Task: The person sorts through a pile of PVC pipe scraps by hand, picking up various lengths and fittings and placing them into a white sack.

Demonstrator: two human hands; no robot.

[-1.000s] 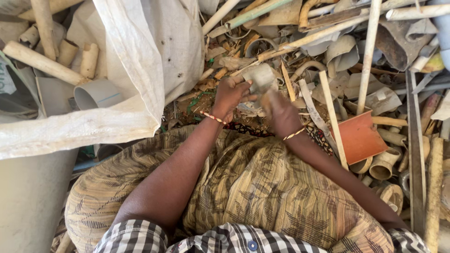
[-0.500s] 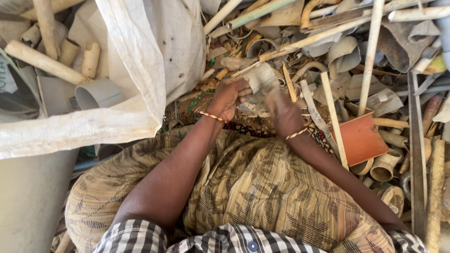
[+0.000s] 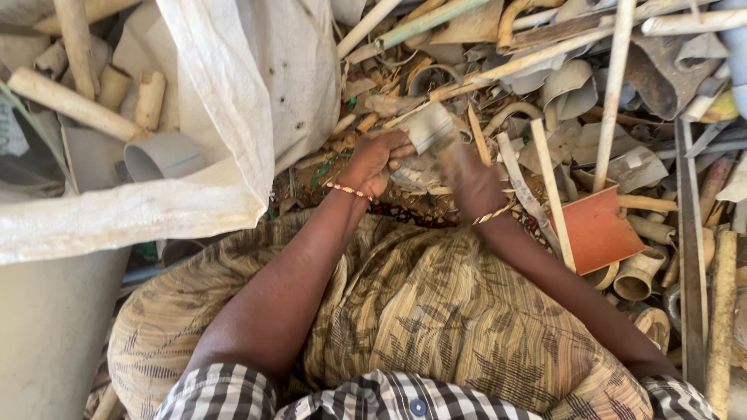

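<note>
A dirty grey-white scrap of broken plastic pipe (image 3: 429, 127) sits above a heap of pipe offcuts (image 3: 591, 93), gripped from the left by the left hand (image 3: 373, 162), fingers curled; the blurred right hand (image 3: 469, 180) closes just beneath it, apparently touching.

Two hands (image 3: 373, 159) (image 3: 475, 183), one white sack (image 3: 233, 101), one orange sheet (image 3: 597, 229), perhaps dozens of pipe scraps (image 3: 74, 105).

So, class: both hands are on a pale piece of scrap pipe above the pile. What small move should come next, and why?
Probably swing the pipe piece left into the open white sack: the left hand grips it, the right hand is blurred beside it, and the sack already holds similar pipe offcuts.
</note>
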